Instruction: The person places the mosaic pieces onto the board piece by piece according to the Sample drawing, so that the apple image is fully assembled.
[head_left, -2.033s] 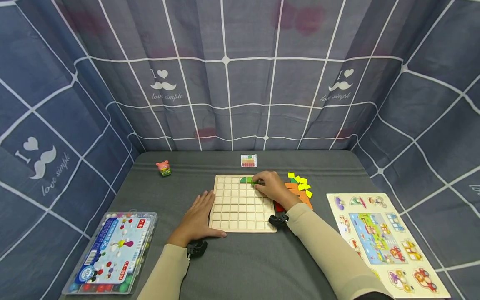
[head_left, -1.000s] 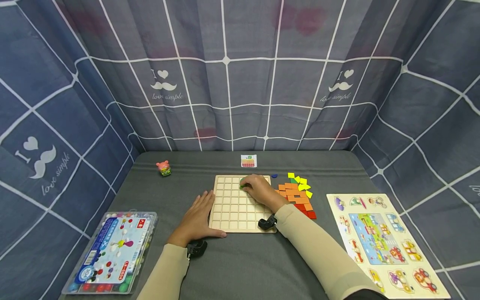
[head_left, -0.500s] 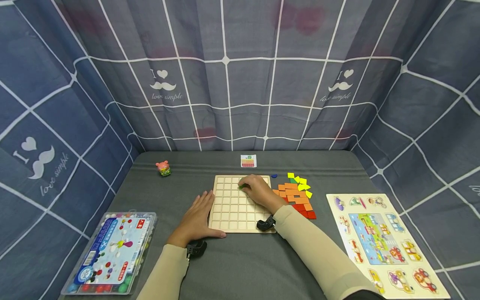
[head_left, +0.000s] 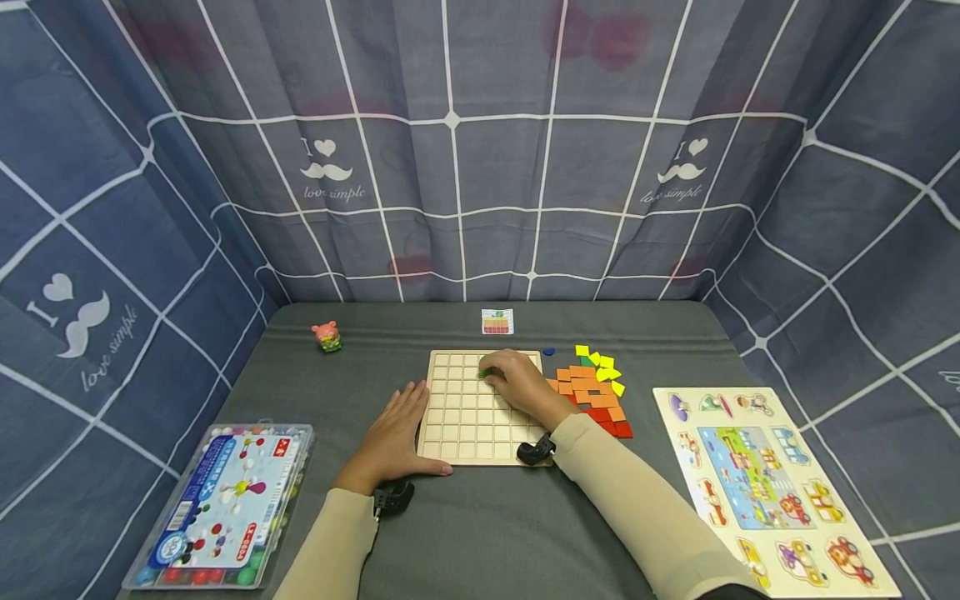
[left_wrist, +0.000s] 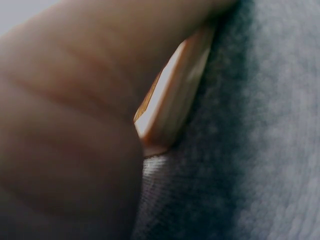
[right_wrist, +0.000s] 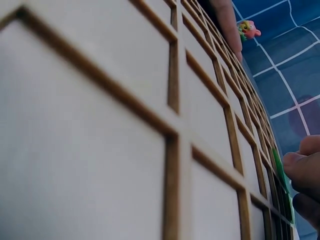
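Observation:
A wooden grid board (head_left: 480, 425) lies in the middle of the table. My left hand (head_left: 397, 433) rests at its left side, fingers spread along the edge and thumb along the front corner; the left wrist view shows the board's edge (left_wrist: 170, 95) behind the blurred hand. My right hand (head_left: 517, 383) is over the board's far rows, pinching a small green tile (head_left: 483, 373). In the right wrist view the fingertips (right_wrist: 300, 167) touch green (right_wrist: 278, 167) at the grid's far edge. The hand hides part of the far rows.
Right of the board lie orange tiles (head_left: 585, 384), red tiles (head_left: 621, 430), yellow tiles (head_left: 606, 362) and a blue piece (head_left: 549, 352). A pattern card (head_left: 497, 322) is behind. A pig figurine (head_left: 327, 336), plastic case (head_left: 221, 504) and picture puzzle (head_left: 780, 492) stand around.
My right hand has moved left over the far rows from two seconds ago, uncovering the blue piece and more red and orange tiles. It has barely shifted in the last second; my left hand stays put.

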